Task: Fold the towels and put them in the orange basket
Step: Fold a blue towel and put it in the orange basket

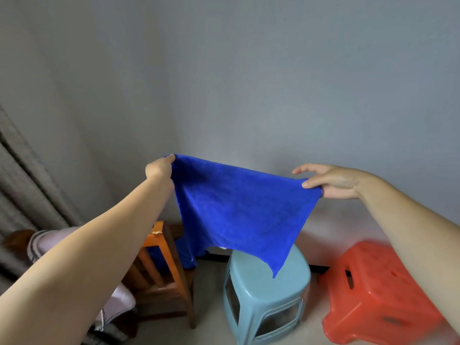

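A blue towel hangs spread in the air in front of me, held by its two upper corners. My left hand pinches the upper left corner. My right hand pinches the upper right corner between thumb and fingers, its other fingers stretched out. The towel's lower edge dangles over a light blue stool. More blue cloth lies behind the towel on a wooden chair. No orange basket can be made out with certainty.
An orange wooden chair stands at lower left. A red-orange plastic stool sits on the floor at lower right. A person in pale clothes is at the far left by a grey curtain. Grey walls meet behind.
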Demonstrator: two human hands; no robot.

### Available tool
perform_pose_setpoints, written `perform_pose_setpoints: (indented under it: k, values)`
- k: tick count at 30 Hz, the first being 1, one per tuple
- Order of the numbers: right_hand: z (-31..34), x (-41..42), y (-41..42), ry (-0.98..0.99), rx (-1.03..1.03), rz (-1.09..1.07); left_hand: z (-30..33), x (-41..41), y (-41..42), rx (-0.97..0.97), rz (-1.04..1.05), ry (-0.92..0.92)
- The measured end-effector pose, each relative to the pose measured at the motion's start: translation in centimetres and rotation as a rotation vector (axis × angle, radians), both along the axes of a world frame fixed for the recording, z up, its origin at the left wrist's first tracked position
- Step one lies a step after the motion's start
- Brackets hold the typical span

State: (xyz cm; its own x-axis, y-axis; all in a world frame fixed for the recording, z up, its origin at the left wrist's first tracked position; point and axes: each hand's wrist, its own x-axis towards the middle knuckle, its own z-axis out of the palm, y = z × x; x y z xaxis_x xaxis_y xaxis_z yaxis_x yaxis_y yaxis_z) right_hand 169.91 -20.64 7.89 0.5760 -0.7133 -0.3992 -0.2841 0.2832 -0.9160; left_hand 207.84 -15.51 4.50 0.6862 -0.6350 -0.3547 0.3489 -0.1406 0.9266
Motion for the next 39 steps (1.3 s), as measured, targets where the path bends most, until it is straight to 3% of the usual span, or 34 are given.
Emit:
perform_pose_setpoints:
  k: [4,6,12,17,19,23,26,29,32,37,39]
  values:
    - [-0.3,0.2,-0.5,0.491,-0.208,0.199,-0.2,-0.7,-0.2,0.014,0.024,-0.047]
    - [-0.5,0.1,-1.0,0.653,-0.379,0.176,-0.3,-0.9,-0.5,0.025,0.000,-0.085]
    - [-1.6,-2.5,-2.8,0.628,-0.597,-0.207,-1.2,-1.5,-0.8,0.096,-0.160,-0.322]
    - [-2.6,-4.9,-3.8,0.641,-0.704,-0.339,-2.5,-3.7,-1.0,0.132,-0.191,-0.478]
    - [-2.9,-5.5,-4.2,0.579,-0.683,-0.387,-3.3,-4.4,-1.3,0.097,-0.175,-0.392]
    - [-4.2,-6.2,-4.6,0.280,-0.483,-0.514,-4.6,-6.2,-1.6,0.000,-0.070,-0.042]
    - [-5.3,-6.8,-5.2,0.284,-0.480,-0.453,-5.1,-7.3,-2.0,-0.057,-0.006,0.133]
    - [-5.9,-7.3,-5.8,0.428,-0.552,-0.347,-6.1,-7.2,-2.8,-0.089,-0.035,0.128]
    - [-7.1,-7.5,-6.8,0.597,-0.668,-0.283,-7.4,-6.7,-3.9,-0.086,-0.214,-0.030]
    - [-9.7,-8.0,-10.0,0.764,-0.814,-0.383,-9.0,-7.2,-7.0,0.148,-0.583,-0.787]
    - [-10.3,-8.1,-11.3,0.772,-0.846,-0.437,-9.7,-7.2,-8.6,0.190,-0.669,-0.971]
